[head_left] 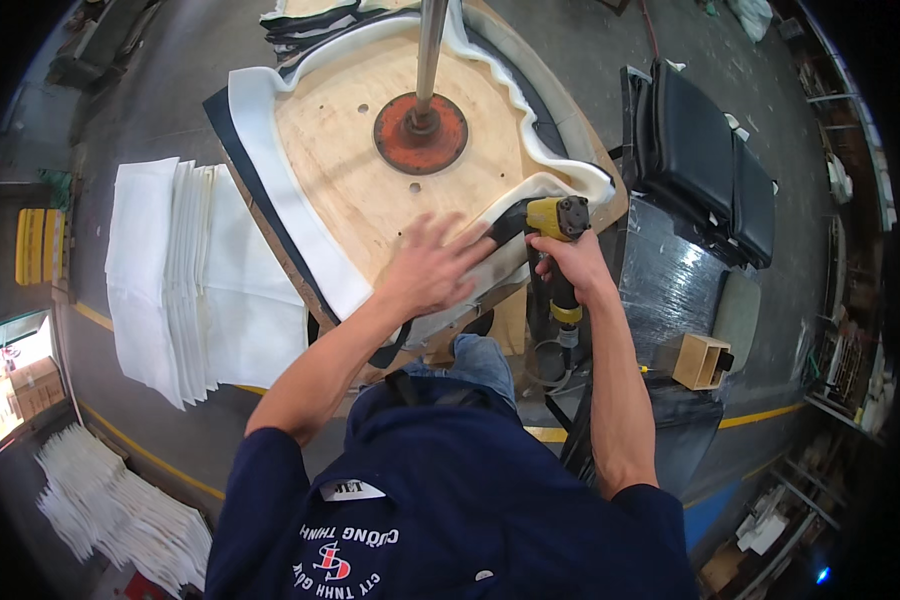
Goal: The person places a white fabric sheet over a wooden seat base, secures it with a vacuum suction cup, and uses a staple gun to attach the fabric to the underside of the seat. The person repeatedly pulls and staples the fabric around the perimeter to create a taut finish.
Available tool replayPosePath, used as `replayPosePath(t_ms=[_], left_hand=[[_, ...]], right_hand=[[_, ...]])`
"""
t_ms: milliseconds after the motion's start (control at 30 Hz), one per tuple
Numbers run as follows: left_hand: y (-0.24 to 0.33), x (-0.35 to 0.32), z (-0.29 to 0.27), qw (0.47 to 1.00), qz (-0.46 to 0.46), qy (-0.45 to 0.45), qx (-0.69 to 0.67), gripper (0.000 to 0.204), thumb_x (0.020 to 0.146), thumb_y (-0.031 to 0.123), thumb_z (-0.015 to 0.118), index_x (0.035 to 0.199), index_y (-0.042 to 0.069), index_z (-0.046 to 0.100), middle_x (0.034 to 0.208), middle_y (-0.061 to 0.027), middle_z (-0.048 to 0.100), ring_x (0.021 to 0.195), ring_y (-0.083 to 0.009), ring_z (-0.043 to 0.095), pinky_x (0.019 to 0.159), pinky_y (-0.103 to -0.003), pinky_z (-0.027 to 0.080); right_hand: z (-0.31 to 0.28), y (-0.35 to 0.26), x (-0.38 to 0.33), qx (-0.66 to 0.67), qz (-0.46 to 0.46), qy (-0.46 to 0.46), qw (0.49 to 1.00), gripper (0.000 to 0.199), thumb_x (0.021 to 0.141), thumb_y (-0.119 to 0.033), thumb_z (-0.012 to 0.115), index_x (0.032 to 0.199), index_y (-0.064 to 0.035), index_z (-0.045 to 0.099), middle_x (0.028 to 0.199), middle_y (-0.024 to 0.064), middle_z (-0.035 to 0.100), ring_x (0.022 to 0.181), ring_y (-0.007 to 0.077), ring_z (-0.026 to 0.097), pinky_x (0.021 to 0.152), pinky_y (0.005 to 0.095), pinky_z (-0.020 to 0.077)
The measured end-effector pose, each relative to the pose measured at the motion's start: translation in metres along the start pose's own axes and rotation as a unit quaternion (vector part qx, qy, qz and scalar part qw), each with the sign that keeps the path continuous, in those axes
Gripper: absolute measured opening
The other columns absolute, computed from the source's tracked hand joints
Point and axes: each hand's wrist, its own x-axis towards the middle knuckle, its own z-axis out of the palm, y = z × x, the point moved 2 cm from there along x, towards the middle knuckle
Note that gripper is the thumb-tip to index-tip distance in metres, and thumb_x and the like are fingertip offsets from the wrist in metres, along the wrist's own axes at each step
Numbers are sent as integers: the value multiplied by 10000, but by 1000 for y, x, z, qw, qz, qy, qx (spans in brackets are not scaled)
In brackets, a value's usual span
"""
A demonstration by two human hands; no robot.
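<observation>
A plywood seat panel (320, 150) lies on the work stand, its edges wrapped by white padding (300, 220) with dark cover material (255, 190) beneath. My right hand (577, 265) is wrapped round the handle of a yellow and black air stapler (555, 218). The stapler's dark nose points left over the panel's near right edge. My left hand (432, 265) is slightly blurred, its fingers stretched out and apart over the near edge of the padding, close to that nose. I cannot tell how firmly it presses there. A red round disc (400, 150) on a metal pole stands against the panel.
White padding sheets (150, 280) are stacked at the left, with another pile (120, 510) at lower left. Black padded cushions (690, 140) lie at the right, above a film-wrapped surface (670, 260) and a small wooden box (698, 361). An air hose (555, 375) hangs below the stapler.
</observation>
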Motion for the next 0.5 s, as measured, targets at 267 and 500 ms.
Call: replayPosePath(t_ms=[267,500], left_hand=[[-23,22,45,988,104,-115,11,660,1030,533,378,1641,290,316,1672,92,356,1609,-313,120,1236,-702,24],[-26,26,48,988,89,-120,-28,635,1029,552,352,1615,306,384,1651,102,398,1606,-307,133,1236,-701,37]], right_hand=[[12,-12,8,-63,-8,-50,997,246,868,-97,760,1065,24,674,873,82,705,571,155,654,498,304,528],[34,-35,15,-120,63,-30,990,367,839,-39,692,1183,13,575,861,97,683,567,158,657,479,296,526]])
